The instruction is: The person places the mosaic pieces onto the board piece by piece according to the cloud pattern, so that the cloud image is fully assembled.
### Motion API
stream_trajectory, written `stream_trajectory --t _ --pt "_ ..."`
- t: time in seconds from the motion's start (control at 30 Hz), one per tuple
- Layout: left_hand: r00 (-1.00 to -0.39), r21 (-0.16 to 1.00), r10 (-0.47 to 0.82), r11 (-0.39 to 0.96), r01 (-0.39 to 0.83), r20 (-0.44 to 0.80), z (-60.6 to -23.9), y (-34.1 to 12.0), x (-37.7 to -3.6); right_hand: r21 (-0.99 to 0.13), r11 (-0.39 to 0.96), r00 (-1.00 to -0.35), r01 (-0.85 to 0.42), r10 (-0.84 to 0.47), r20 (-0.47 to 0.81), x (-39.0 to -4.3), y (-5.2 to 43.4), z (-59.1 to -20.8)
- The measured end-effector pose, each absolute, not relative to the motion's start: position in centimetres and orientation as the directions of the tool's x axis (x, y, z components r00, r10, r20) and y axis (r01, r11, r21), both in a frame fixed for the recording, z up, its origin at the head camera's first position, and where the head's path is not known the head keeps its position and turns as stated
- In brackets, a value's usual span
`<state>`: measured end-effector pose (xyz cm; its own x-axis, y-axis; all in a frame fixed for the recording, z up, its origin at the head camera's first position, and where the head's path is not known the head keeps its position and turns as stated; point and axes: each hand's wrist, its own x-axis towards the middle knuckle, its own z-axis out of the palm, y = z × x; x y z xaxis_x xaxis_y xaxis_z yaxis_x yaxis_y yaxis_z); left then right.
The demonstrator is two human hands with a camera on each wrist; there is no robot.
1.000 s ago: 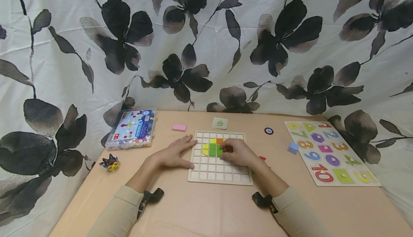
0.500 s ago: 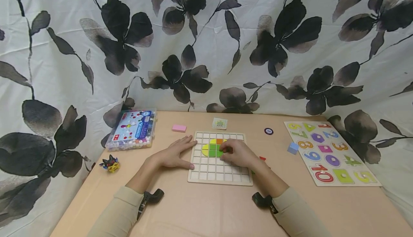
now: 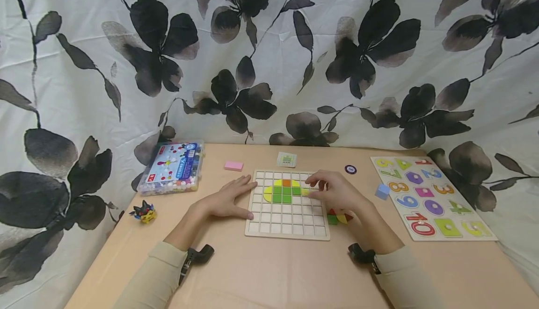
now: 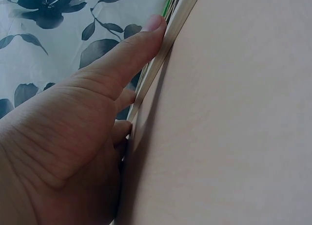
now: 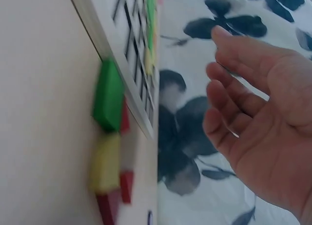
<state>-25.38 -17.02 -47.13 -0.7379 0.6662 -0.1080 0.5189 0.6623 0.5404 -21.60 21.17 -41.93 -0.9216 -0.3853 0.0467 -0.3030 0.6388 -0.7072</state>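
A pale grid board [image 3: 273,230] lies mid-table with green blocks [image 3: 282,199], curved yellow blocks [image 3: 267,194] and an orange block [image 3: 286,183] set in its cells. My left hand [image 3: 229,199] rests at the board's left edge, fingers spread, thumb touching the rim, as the left wrist view also shows. Above the board's right side hovers my right hand [image 3: 338,192]. In the right wrist view its fingers are loosely bent and hold nothing. Beneath it, beside the board, lie a loose green block [image 5: 108,96], a yellow block [image 5: 105,164] and red blocks [image 5: 126,186].
Behind the board are a patterned card [image 3: 287,160], a pink block [image 3: 233,166] and a dark round disc [image 3: 350,169]. A box of beads [image 3: 172,168] and a small figure [image 3: 144,212] stand left. Rightward lie a blue block [image 3: 382,192] and a number board [image 3: 427,201].
My right hand has lifted away from the coloured blocks and moved right. Green and yellow blocks it had covered now show at the pattern's right side. The left hand has stayed in place.
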Motion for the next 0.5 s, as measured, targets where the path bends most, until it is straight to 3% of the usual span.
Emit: stream_trajectory --t 0.5 --pt "-0.74 0.542 0.664 0.664 0.514 -0.111 -47.1 -17.0 -25.2 -0.705 0.673 -0.881 -0.223 -0.449 -0.15 -21.7 25.9 -41.6"
